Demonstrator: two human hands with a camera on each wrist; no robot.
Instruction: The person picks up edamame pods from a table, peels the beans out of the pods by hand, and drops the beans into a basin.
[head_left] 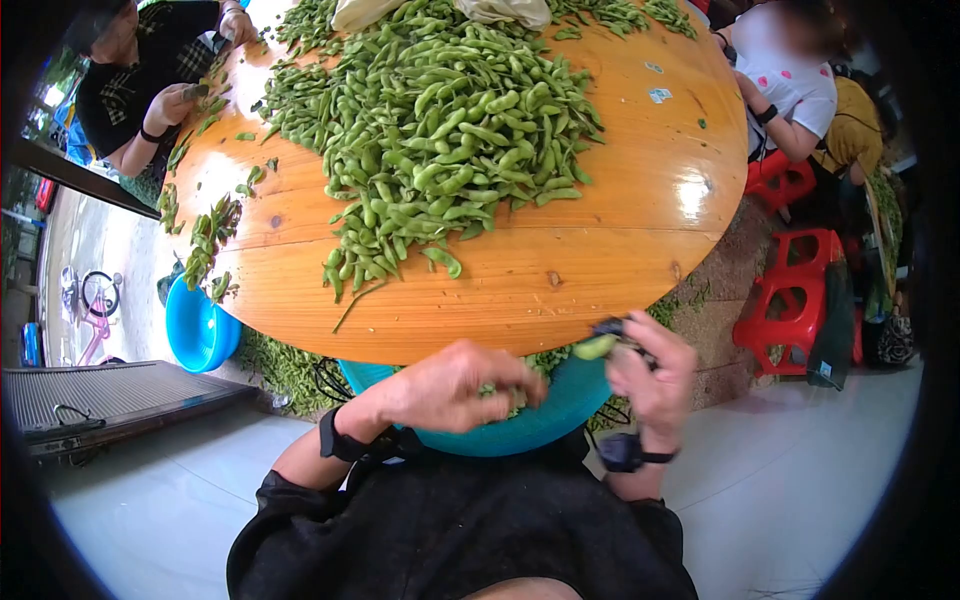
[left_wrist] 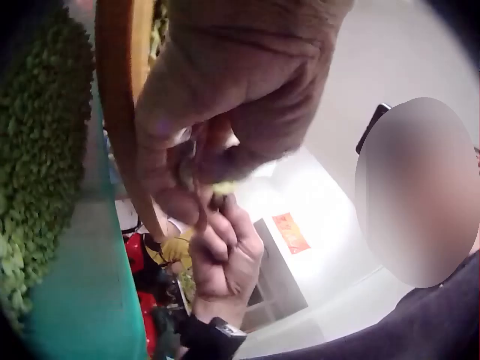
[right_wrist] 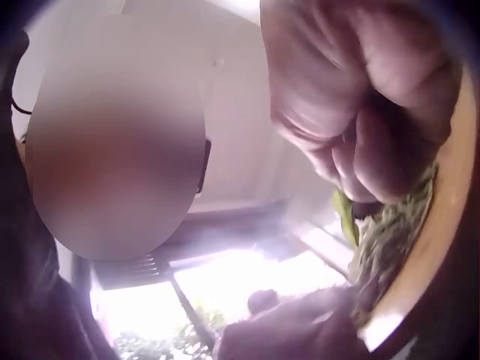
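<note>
In the head view, my right hand [head_left: 652, 375] pinches a green pod [head_left: 595, 347] beside the table's near edge, with a dark object [head_left: 608, 326] at its fingertips. The pod [right_wrist: 346, 217] also shows below the curled fingers of my right hand [right_wrist: 360, 97] in the right wrist view. My left hand [head_left: 462, 388] hangs blurred over a teal basin [head_left: 570, 405], its fingers loosely bent; no held thing can be made out. Pale green pieces [head_left: 515, 402] lie in the basin, partly hidden by that hand. A large heap of pods [head_left: 450, 130] covers the table's middle.
The round wooden table [head_left: 480, 300] reaches over the basin's far side. A blue basin [head_left: 195, 325] and pods on the floor [head_left: 280, 375] lie left. Red stools [head_left: 790, 300] stand right. One person [head_left: 130, 100] sits far left, another [head_left: 795, 95] far right.
</note>
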